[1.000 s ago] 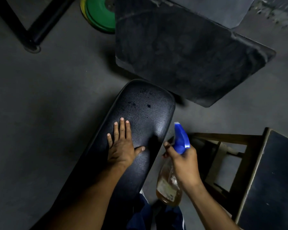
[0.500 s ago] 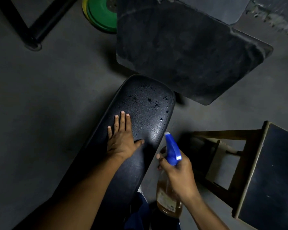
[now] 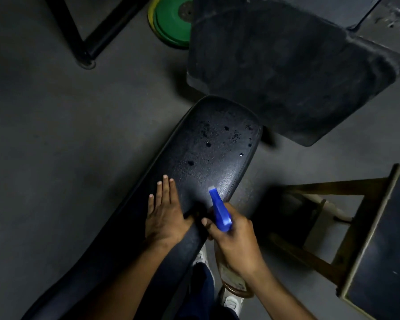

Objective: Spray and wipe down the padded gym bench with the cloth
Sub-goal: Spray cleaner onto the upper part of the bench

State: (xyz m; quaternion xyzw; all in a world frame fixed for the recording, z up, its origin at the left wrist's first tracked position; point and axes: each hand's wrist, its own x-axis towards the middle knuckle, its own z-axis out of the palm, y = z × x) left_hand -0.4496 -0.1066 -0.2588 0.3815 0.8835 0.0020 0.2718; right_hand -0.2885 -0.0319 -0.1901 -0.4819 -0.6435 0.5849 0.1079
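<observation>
Now, head view, the only one supplied: padded bench (image 3: 208, 162) runs from lower left up to centre; far end of pad carries dark droplets (image 3: 226, 135), more of them and spread wider than 1 s ago, when only a few specks showed; inference: spraying has been under way in the interval. Right hand (image 3: 234, 236) closed round neck of spray bottle (image 3: 231, 277), fingers wrapped at the trigger; blue spray head (image 3: 218, 210) has shifted from beside the pad edge to over it, nozzle aimed toward far end. Bottle body holds amber liquid, approx. part full; exact level not clear in low light. Left hand (image 3: 164, 215) lies flat and open on pad, palm down, fingers extended, holding nothing; position on pad unchanged vs. earlier frames. Cloth: not visible anywhere in frame; location cannot be told. Near half of pad, under and behind left hand, shows no droplets. Assessment: spray step partly done, far end only; wipe step not begun; cloth needs locating before wipe. Risk: wet vinyl prob. slippery under bracing hand.
</observation>
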